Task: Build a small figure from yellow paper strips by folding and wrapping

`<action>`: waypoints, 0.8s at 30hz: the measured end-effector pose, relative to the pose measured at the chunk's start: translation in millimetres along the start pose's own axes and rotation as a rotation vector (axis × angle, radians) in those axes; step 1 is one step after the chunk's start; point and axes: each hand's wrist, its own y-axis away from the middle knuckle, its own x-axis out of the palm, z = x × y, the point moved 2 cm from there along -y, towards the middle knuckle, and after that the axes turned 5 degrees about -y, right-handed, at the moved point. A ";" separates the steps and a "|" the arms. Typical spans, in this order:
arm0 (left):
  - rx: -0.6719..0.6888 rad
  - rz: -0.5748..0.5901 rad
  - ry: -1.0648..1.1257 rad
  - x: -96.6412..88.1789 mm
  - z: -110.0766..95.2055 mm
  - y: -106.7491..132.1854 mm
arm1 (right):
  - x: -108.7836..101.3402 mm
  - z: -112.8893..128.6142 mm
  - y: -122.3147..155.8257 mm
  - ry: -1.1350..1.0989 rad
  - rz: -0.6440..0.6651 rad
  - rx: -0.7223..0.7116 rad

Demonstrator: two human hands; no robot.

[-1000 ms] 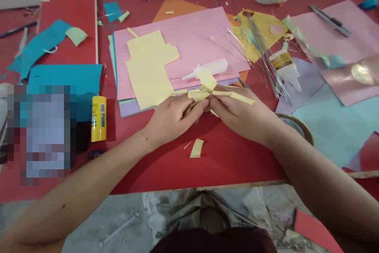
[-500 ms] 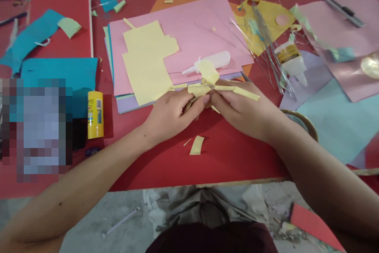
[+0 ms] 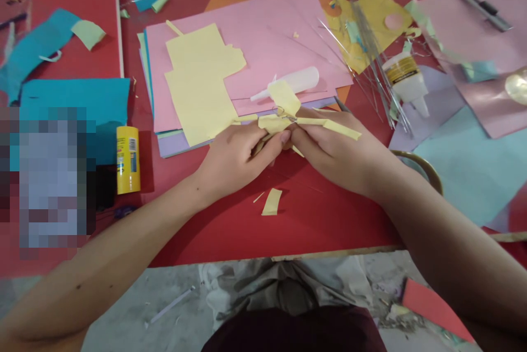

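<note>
My left hand (image 3: pixel 234 157) and my right hand (image 3: pixel 333 151) meet at the middle of the red table (image 3: pixel 313 220), both pinched on a small yellow paper piece (image 3: pixel 284 113) with petal-like strips sticking out. The fingertips touch each other under the paper. A yellow paper scrap (image 3: pixel 272 201) lies on the table just below my hands. Behind them lies a cut yellow sheet (image 3: pixel 201 80) on a stack of pink paper (image 3: pixel 263 44), with a white glue bottle (image 3: pixel 294 82) lying on it.
A yellow glue stick (image 3: pixel 127 160) lies to the left beside teal paper (image 3: pixel 78 102). A second glue bottle (image 3: pixel 405 80), thin wires (image 3: pixel 373 61), pink sheets (image 3: pixel 473 39) and light blue paper (image 3: pixel 473 171) fill the right. A red board (image 3: pixel 74 17) lies far left.
The hands hold the same pinch on the yellow paper piece. The view has tipped down slightly, so everything on the table sits a little higher and to the left.
</note>
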 end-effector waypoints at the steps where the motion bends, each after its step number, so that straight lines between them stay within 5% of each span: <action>1: 0.000 0.001 0.001 0.0 0.0 0.0 | 0.0 0.1 -0.2 -0.004 0.001 0.005; 14: 0.010 -0.008 0.018 0.0 0.1 0.7 | -1.6 2.0 -1.5 -0.075 0.000 0.067; 24: 0.180 -0.144 -0.024 -3.1 -4.6 7.5 | -7.4 7.4 -0.3 -0.223 -0.041 0.027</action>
